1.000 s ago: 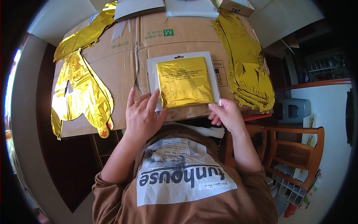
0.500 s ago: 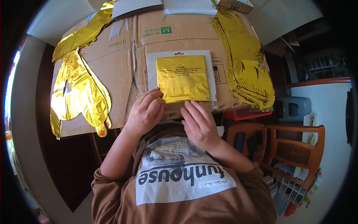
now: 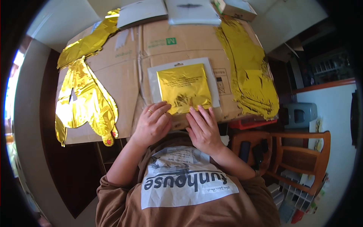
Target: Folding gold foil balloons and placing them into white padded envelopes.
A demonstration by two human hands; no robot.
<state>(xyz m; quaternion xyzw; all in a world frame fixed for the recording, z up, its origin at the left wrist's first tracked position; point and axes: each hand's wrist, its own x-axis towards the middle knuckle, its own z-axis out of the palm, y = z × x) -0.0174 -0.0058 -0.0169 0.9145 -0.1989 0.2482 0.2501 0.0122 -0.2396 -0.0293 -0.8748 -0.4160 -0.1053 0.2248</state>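
A square gold foil packet (image 3: 184,85) with small dark print lies on a white backing card (image 3: 154,81) that has a hang hole at its far edge. At the packet's near left corner, my left hand (image 3: 153,124), with a ring on one finger, has its fingers curled and closed on the foil. My right hand (image 3: 204,130) rests its outstretched, slightly spread fingertips on the near right edge; its thumb is apart from them. Shiny flat gold foil balloons (image 3: 85,100) lie at the left, and a stack of gold foil sheets (image 3: 251,72) lies at the right.
Everything rests on a brown cardboard surface (image 3: 113,64). Along its far edge are a white box (image 3: 141,14), a clear plastic-wrapped pack (image 3: 193,11) and a small open carton (image 3: 236,9). A wooden chair (image 3: 298,159) and a grey-blue plastic stool (image 3: 302,113) stand at the right.
The view has shifted, so the cardboard and packet appear slightly lower. My right fingers have spread a little and lie further onto the packet's near edge. My left hand stays at its corner.
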